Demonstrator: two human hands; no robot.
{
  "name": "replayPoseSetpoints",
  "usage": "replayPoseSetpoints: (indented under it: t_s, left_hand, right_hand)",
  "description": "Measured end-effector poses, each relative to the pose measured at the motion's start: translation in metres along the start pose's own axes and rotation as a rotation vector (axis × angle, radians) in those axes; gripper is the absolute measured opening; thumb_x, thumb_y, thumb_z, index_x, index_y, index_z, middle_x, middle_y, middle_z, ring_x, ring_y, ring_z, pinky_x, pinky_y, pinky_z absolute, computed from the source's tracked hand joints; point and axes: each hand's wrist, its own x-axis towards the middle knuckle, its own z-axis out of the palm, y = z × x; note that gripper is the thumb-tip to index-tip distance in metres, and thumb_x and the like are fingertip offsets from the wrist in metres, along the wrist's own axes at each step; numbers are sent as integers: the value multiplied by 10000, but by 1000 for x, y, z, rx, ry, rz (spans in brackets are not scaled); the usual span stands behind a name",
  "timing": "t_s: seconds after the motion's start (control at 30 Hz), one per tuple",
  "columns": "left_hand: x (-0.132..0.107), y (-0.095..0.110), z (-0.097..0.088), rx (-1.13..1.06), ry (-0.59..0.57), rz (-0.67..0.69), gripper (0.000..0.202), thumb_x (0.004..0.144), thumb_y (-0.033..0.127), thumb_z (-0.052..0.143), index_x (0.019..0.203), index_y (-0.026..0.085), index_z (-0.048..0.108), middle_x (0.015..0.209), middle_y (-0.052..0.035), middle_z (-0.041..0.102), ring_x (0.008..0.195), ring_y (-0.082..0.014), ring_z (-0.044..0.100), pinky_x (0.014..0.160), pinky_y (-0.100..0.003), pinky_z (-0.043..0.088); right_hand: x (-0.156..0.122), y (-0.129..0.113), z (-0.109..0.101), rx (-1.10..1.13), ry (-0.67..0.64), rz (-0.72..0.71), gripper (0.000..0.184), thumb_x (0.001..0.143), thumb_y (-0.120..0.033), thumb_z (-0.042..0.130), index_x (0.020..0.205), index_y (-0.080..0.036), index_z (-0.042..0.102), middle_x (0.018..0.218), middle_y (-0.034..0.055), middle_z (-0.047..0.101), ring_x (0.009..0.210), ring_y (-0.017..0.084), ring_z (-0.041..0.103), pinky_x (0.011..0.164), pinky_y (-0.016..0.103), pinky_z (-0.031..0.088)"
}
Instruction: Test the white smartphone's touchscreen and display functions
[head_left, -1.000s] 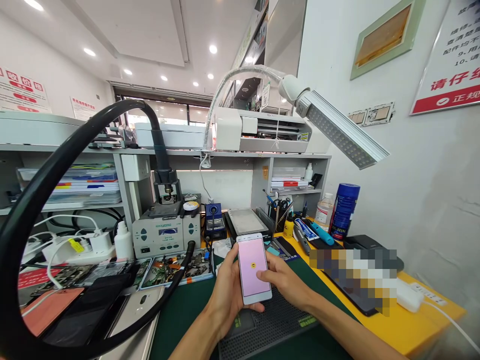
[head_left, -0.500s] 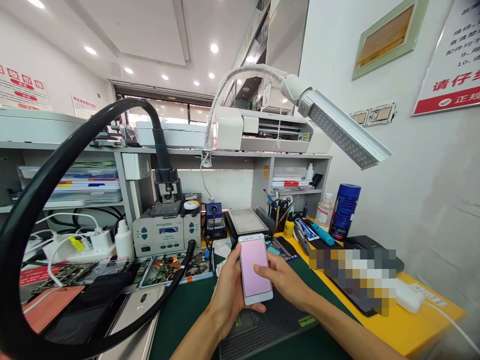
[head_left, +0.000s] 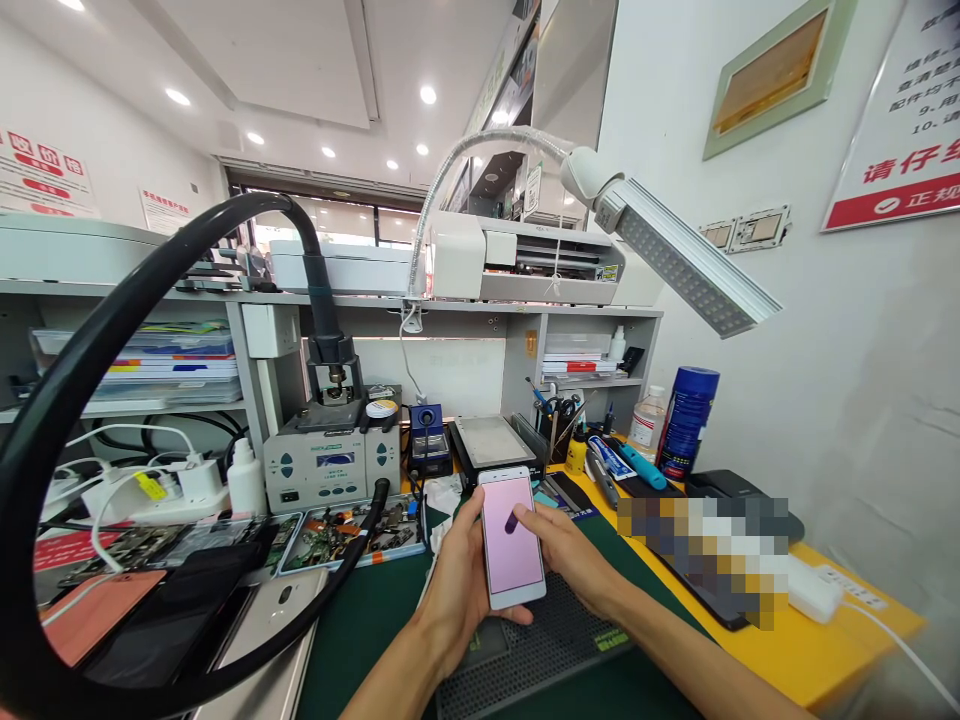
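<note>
A white smartphone (head_left: 514,565) stands tilted in front of me, its lit screen plain pink. My left hand (head_left: 454,585) is closed round the phone's left side and lower back, with fingertips showing below its bottom edge. At the right edge, my right hand (head_left: 576,555) grips the phone, its thumb over the upper part of the screen and its other fingers partly hidden behind. A short dark mark shows on the screen by the thumb tip. Beneath both hands lies a dark perforated mat (head_left: 540,650) on the green work surface (head_left: 360,640).
The black hose (head_left: 97,320) of a hot-air station (head_left: 319,470) loops across the left. Nearby are a parts tray (head_left: 352,530) and several phones. An LED lamp (head_left: 686,255) hangs above right. Tools, a blue can (head_left: 686,425) and a charger (head_left: 814,590) line the right side.
My right thumb has moved up the screen and slightly right. A dark mark now shows by its tip, where a small yellow spot showed before. My left hand holds its place.
</note>
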Motion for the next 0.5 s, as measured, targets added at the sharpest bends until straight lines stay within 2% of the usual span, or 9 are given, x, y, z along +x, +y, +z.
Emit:
replayPoseSetpoints:
  t_s: [0.1, 0.5]
  left_hand:
    - [1, -1, -1, 1, -2, -1, 734, 795, 743, 451, 1268, 206, 611, 954, -121, 636, 822, -264, 609, 524, -347, 562]
    - [1, -2, -2, 3, -22, 11, 738, 804, 739, 441, 1293, 205, 586, 938, -119, 638, 840, -273, 619, 523, -342, 566]
  right_hand:
    - [-1, -2, 0, -19, -2, 4, 433, 881, -563, 544, 995, -158, 647, 858, 46, 656, 753, 184, 590, 668, 296, 412]
    - [-2, -4, 1, -33, 7, 24, 447, 869, -583, 540, 987, -162, 634, 841, 44, 658, 743, 194, 598, 657, 299, 411]
